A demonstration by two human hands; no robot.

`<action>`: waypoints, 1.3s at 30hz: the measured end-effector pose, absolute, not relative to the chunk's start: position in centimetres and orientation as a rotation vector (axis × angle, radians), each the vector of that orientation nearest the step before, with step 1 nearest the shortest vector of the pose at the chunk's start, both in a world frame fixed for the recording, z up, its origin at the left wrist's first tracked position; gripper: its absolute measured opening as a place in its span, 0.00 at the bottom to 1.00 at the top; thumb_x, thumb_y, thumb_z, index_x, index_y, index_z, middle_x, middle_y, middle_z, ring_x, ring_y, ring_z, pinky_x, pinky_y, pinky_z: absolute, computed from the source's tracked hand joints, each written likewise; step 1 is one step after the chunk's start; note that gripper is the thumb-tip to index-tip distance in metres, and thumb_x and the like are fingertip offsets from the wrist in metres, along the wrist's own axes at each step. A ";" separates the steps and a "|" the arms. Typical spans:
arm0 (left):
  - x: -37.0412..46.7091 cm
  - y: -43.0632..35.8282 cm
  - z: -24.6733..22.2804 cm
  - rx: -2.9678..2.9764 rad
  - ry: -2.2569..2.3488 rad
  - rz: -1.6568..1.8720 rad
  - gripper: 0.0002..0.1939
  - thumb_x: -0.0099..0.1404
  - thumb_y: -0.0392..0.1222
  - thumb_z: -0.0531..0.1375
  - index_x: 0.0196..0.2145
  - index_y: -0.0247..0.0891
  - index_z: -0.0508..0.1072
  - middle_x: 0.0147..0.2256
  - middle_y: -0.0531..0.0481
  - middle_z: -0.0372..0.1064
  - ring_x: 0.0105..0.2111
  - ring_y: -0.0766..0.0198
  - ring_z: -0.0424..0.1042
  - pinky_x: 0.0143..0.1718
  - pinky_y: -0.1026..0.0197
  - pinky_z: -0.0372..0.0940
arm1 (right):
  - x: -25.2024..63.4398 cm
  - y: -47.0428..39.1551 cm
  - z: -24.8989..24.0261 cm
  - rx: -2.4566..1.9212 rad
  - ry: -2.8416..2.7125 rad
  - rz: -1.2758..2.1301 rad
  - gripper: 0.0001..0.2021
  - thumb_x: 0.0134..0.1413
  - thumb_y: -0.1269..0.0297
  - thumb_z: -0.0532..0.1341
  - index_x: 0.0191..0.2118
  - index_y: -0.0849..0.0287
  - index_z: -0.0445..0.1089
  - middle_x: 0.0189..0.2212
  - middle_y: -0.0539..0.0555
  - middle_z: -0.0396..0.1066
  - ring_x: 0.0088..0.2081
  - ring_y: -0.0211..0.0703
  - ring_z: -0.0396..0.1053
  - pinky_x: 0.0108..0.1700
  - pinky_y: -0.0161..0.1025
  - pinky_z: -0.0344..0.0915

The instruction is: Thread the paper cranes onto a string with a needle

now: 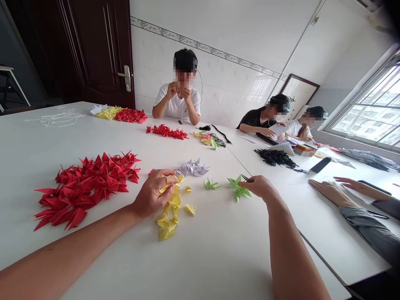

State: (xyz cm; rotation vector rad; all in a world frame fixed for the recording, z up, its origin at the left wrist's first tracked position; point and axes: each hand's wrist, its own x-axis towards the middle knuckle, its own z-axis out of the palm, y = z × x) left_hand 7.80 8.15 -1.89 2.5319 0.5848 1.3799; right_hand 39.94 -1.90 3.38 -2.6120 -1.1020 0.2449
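My left hand (154,192) is over the folded yellow paper pieces (172,204), with its thumb and forefinger apart and curved around some of them. Whether it touches or grips one is hard to see. My right hand (258,186) is closed on slim dark tweezers (246,178), mostly hidden in the fingers. Their tip is beside the green paper cranes (238,191), and my fingertips are close to these. Another small green crane (211,184) lies between my hands. Pale lilac cranes (192,168) sit behind the yellow ones.
A large heap of red paper cranes (93,183) lies left on the white table (118,262). Across the table, a person (178,100) works near more red cranes (168,132). Black cords (275,157) lie to the right, near another person's hands (331,193).
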 end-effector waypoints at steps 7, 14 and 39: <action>7.8 8.2 -2.0 2.555 0.565 1.388 0.10 0.60 0.33 0.54 0.38 0.42 0.69 0.43 0.49 0.65 0.45 0.59 0.65 0.45 0.54 0.63 | 39.5 -2.2 3.3 -2.649 -1.258 0.536 0.10 0.52 0.60 0.61 0.34 0.62 0.71 0.31 0.52 0.71 0.32 0.41 0.69 0.31 0.36 0.65; 7.7 8.1 -1.9 2.547 0.546 1.399 0.10 0.61 0.32 0.53 0.38 0.41 0.69 0.43 0.48 0.66 0.44 0.60 0.65 0.44 0.55 0.64 | 39.2 -1.8 3.4 -2.565 -1.229 0.564 0.11 0.58 0.62 0.57 0.42 0.63 0.68 0.40 0.55 0.69 0.37 0.43 0.69 0.36 0.41 0.67; 9.0 6.8 -1.2 1.581 0.486 1.056 0.10 0.55 0.40 0.62 0.36 0.36 0.71 0.36 0.47 0.72 0.37 0.61 0.71 0.40 0.58 0.67 | 27.1 -0.3 2.8 -1.387 -1.572 0.853 0.18 0.54 0.50 0.55 0.42 0.59 0.69 0.28 0.52 0.67 0.27 0.37 0.60 0.28 0.34 0.59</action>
